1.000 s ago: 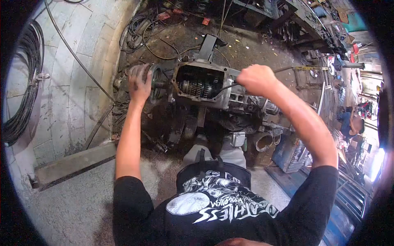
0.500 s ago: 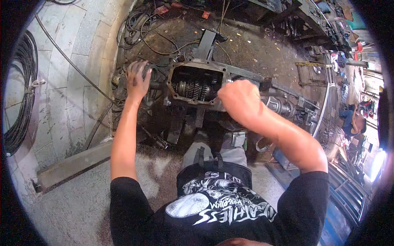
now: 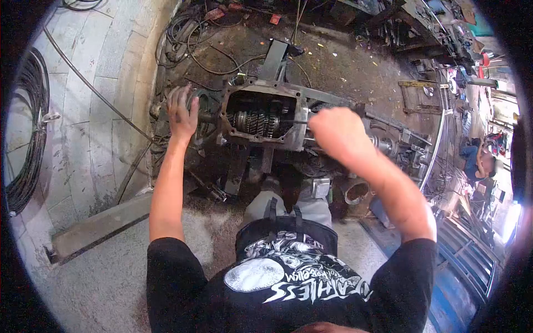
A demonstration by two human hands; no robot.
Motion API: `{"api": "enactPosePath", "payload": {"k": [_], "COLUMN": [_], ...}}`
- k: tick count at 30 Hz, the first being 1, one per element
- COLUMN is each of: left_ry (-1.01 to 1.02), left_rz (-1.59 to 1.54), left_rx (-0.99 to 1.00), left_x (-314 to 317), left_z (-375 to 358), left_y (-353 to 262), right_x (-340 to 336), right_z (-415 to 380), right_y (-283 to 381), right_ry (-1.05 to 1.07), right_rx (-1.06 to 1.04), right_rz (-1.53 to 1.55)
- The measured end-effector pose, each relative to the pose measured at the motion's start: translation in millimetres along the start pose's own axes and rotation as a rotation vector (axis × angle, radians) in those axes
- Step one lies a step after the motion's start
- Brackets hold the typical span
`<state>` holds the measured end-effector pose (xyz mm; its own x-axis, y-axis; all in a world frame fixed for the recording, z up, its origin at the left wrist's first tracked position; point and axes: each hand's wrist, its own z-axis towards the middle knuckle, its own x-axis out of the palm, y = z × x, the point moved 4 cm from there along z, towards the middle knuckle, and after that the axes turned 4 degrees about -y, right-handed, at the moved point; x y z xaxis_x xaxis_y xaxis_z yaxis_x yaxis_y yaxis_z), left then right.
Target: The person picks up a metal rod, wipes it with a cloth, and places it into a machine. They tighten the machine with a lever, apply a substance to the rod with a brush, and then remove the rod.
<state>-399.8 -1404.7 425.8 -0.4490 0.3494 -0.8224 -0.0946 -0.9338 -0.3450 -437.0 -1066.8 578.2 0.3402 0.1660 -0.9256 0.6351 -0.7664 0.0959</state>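
In front of me lies a gearbox housing (image 3: 303,130) with its top side open. Helical gears (image 3: 261,123) on a shaft show inside it. From my right hand (image 3: 338,129), a thin dark metal rod (image 3: 294,121) points left over the housing's rim toward the gears. My fingers close around its other end, so any handle is hidden. My left hand (image 3: 182,111), dirty with grease, is at a round wheel-like part (image 3: 206,111) on the housing's left end. Its fingers are stretched and slightly apart, and contact with that part is hard to make out.
Metal beams (image 3: 275,58) run beneath and behind the gearbox. Hoses (image 3: 194,41) lie tangled behind it, and a coiled cable (image 3: 28,133) hangs on the left wall. At right are a blue metal frame (image 3: 463,255), scrap metal, and a person (image 3: 478,158) farther off.
My right hand has moved slightly right, and the thin rod now shows over the opening. My left hand has barely shifted on the left side.
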Motion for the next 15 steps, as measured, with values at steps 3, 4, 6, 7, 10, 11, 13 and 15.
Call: {"api": "enactPosePath", "payload": {"k": [3, 4, 6, 7, 10, 11, 13, 15], "left_ry": [-0.011, -0.005, -0.002, -0.003, -0.004, -0.018, -0.021, -0.014], "left_rz": [-0.026, -0.030, -0.032, -0.027, -0.015, -0.003, -0.002, -0.034], "left_rx": [0.011, 0.005, -0.002, -0.012, -0.002, -0.005, -0.017, -0.037], "left_x": [-0.8, -0.6, -0.2, -0.5, 2.4, -0.1, 1.6, 1.4], "left_z": [-0.2, -1.4, -1.0, -1.7, 0.6, -3.5, -5.6, -5.0], "left_y": [-0.2, 1.4, -1.5, -1.9, -2.4, -2.1, -0.8, -0.2], "right_x": [-9.8, -11.5, -10.0, -6.9, 13.5, 21.9, 35.5, 24.8], "right_z": [20.6, 25.9, 24.3, 17.0, -2.9, -4.2, -5.1, -0.5], "right_y": [-8.8, -9.4, -11.6, -11.5, -46.7, -44.7, -37.5, -17.9], "right_ry": [-0.038, -0.017, 0.002, -0.002, 0.159, 0.176, 0.192, 0.189], "right_rx": [-0.102, -0.124, -0.148, -0.131, -0.042, -0.043, -0.062, -0.068], "right_rz": [-0.040, -0.053, -0.068, -0.058, 0.138, 0.122, 0.079, 0.066]}}
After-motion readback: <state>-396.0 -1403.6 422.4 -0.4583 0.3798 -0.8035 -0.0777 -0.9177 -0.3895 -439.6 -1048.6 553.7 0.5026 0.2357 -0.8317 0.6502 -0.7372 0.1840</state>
